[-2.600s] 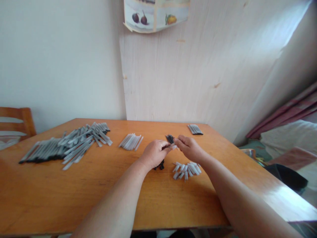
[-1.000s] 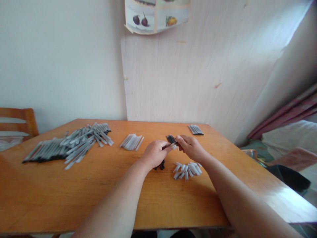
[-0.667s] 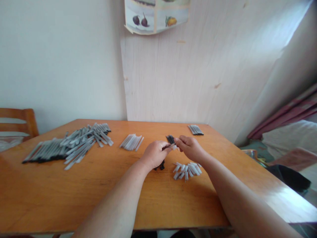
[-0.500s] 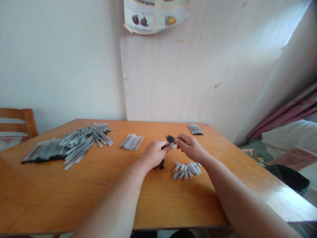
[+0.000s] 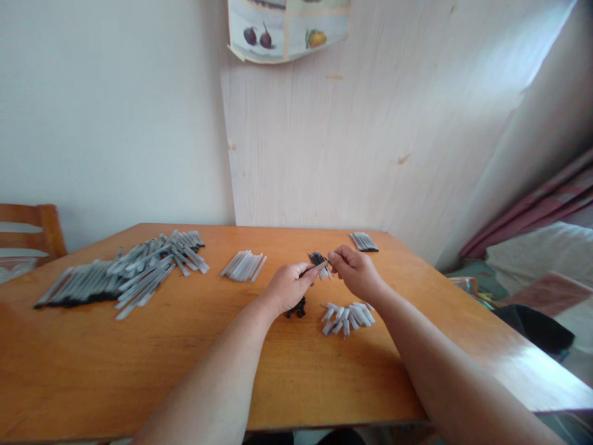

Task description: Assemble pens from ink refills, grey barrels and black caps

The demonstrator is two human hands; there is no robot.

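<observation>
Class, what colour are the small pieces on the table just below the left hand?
Black: the small black pieces show best in the head view.

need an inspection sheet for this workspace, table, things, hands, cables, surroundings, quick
Surface: wooden table, light glaring on its right side.
Job's things: thin piece in hand; black sticks just beyond; small black pieces and short pale pieces on the near side.
Clutter: heaped pale sticks at left, lying at mixed angles; pale bundle and far-right row neater.
Hands: left hand grips the thin piece; right hand is at its far end, grip too small to tell.
Cables: nothing seen.
Surroundings: chair left, fruit pictures on the wall, black container right.
</observation>
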